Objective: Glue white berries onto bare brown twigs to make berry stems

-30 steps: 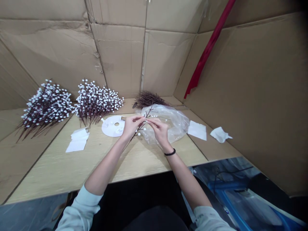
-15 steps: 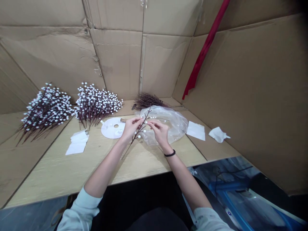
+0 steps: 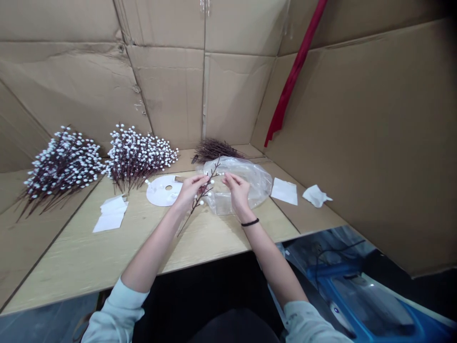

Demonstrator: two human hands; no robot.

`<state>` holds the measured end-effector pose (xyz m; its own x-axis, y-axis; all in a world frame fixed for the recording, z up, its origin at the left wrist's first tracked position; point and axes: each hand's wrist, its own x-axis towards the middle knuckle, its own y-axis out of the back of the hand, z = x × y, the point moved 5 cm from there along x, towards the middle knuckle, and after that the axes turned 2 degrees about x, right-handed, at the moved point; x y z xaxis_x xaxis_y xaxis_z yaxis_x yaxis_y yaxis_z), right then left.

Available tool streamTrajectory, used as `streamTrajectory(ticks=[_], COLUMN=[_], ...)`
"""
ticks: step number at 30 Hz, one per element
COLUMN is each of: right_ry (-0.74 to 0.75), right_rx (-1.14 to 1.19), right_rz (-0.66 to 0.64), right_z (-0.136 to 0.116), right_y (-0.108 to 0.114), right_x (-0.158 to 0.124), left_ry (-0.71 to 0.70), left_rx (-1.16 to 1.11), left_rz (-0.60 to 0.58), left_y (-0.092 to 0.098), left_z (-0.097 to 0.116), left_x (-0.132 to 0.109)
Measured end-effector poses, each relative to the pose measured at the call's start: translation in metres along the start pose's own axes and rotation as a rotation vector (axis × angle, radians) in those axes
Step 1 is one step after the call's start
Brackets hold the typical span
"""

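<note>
My left hand [image 3: 193,190] is closed around a thin brown artificial twig [image 3: 198,202] with short side branches. Its bare stem slants down toward the table's front edge. A few white berries [image 3: 210,194] sit on the twig's right side. My right hand [image 3: 237,190] is just right of the twig, apart from it, with thumb and forefinger pinched together; whatever may be between the tips is too small to make out. Beneath and behind that hand lies a clear plastic bag [image 3: 257,178], with small white berries near its opening. A round white disc [image 3: 157,194] with a centre hole lies left of my left hand.
Two heaps of white-berried twigs [image 3: 66,159] [image 3: 139,152] lie at the back left. Bare brown twigs [image 3: 216,150] are piled behind the bag. White papers [image 3: 110,216] [image 3: 284,191] and a crumpled tissue [image 3: 316,196] rest on the table [image 3: 143,252]. Cardboard walls [image 3: 164,95] enclose it; a red strip [image 3: 293,78] hangs right.
My right hand has drawn back a little to the right, off the twig. My left hand keeps its hold on the twig. The view has shifted slightly.
</note>
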<state>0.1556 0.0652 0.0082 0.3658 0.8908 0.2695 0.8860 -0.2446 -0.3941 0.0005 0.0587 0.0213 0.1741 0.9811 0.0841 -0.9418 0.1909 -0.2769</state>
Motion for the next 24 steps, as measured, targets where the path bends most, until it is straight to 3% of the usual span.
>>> streamTrajectory(ticks=[4,12,24], right_ry=[-0.132,-0.305,-0.414], right_rx=[0.196,0.342,0.381], right_rz=[-0.122,-0.32,-0.35], right_z=[0.008,0.012,0.008], right_y=[-0.01,-0.02,-0.026], right_x=[-0.002,-0.01,-0.018], left_ry=[0.031,0.063,0.124], left_rx=[-0.037,-0.017,-0.052], left_rz=[-0.064,-0.164,-0.166], left_y=[-0.008,-0.023,-0.025], left_z=[-0.005,-0.007,-0.005], left_x=[-0.002,-0.009,-0.013])
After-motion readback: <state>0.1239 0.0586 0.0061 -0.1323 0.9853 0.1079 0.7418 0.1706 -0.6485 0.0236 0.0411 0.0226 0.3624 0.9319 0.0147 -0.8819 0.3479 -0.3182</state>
